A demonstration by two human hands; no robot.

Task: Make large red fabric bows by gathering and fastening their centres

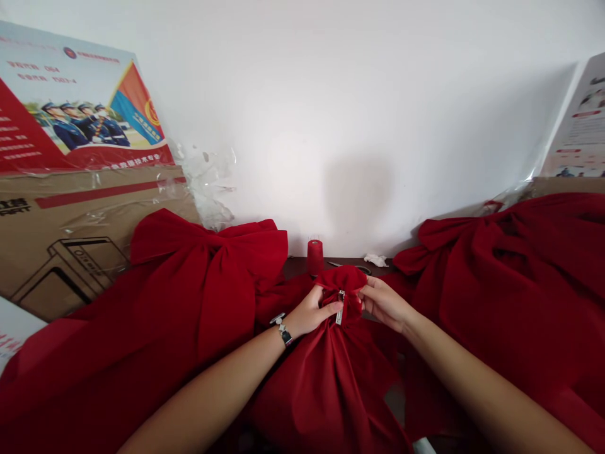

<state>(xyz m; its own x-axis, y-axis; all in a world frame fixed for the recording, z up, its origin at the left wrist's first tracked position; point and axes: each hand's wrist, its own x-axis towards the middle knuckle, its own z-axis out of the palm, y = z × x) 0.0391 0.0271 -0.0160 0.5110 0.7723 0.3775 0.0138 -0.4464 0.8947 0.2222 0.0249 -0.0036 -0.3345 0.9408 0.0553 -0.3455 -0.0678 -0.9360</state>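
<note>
A piece of red cloth [331, 378] lies gathered in front of me, bunched into a tight neck at the top. My left hand [314, 309] is closed round that gathered neck from the left; a watch sits on its wrist. My right hand [385, 302] pinches the same bunch from the right. A small silver metal clip [340, 306] sits on the gathered cloth between my two hands.
A finished red bow [208, 265] lies at the left, more red cloth [520, 277] at the right. A spool of red thread [315, 256] stands by the white wall. A cardboard box [70, 239] with posters leans at the left, another board [579, 126] at the right.
</note>
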